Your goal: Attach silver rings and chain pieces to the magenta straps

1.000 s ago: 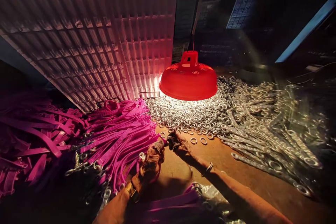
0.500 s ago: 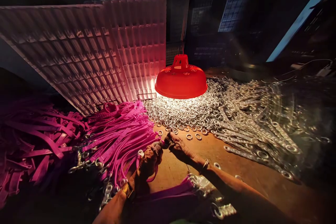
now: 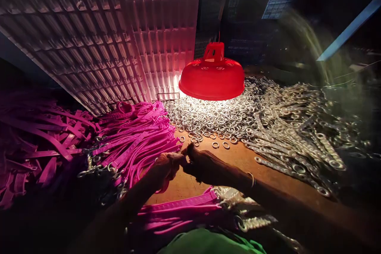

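Observation:
Over the middle of the wooden table, my left hand (image 3: 167,166) is closed round a pink strap (image 3: 164,185), part of which shows below the fingers. My right hand (image 3: 202,163) meets it fingertip to fingertip in a pinch. Whatever lies between those fingertips is in shadow and too small to make out. Loose metal rings (image 3: 215,145) lie just beyond the hands. Left of them spreads a heap of pink straps (image 3: 143,135), some with metal clasps (image 3: 89,162). Nearer to me, more pink straps (image 3: 184,206) are joined to silvery chains (image 3: 253,222).
A red lamp (image 3: 212,77) hangs low above a pile of metal rings (image 3: 202,117). Silvery chains (image 3: 285,147) are heaped on the right. A ribbed translucent panel (image 3: 119,47) stands behind the straps. Green cloth (image 3: 208,244) shows at the bottom edge.
My view has shifted, bringing the lamp nearer and the green cloth into sight. Both hands stay together; my right wrist looks flatter, and the hands are now darker in shadow.

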Action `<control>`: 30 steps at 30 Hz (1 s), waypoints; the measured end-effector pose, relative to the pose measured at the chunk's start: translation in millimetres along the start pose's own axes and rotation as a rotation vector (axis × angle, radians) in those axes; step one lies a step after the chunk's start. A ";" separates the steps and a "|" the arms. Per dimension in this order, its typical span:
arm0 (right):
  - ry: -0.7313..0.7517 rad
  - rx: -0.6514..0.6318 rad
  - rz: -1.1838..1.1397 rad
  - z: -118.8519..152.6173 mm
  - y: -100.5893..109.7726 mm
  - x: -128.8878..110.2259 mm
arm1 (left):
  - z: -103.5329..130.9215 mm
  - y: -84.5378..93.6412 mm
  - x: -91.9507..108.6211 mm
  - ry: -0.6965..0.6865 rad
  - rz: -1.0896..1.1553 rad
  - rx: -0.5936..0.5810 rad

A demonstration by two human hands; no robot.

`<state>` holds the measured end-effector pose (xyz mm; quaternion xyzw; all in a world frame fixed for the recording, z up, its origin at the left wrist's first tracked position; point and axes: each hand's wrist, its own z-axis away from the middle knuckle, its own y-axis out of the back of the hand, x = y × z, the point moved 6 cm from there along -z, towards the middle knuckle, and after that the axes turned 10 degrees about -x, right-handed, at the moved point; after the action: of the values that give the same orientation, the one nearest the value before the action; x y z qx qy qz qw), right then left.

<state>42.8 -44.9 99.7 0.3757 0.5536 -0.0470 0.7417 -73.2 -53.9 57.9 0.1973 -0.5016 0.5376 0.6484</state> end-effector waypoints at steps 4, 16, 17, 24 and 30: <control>-0.012 -0.015 0.258 39.9 -26.2 -14.9 | 22.7 -14.9 -2.1 0.167 -0.101 -0.134; -0.184 -0.013 0.010 84.1 -91.1 18.6 | 66.6 -59.8 -58.8 0.140 0.115 -0.373; -0.206 0.000 -0.014 85.0 -92.4 20.0 | 68.6 -60.6 -59.1 0.142 0.117 -0.344; -0.250 -0.082 -0.148 82.4 -96.7 11.8 | 65.9 -68.2 -65.4 0.120 0.175 -0.242; -0.219 -0.192 -0.058 76.7 -97.7 6.7 | 60.9 -63.9 -79.0 0.181 0.154 -0.173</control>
<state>58.2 -159.0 52.7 0.2795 0.4819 -0.0560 0.8286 -36.3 -163.8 33.4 0.0522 -0.4992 0.5563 0.6623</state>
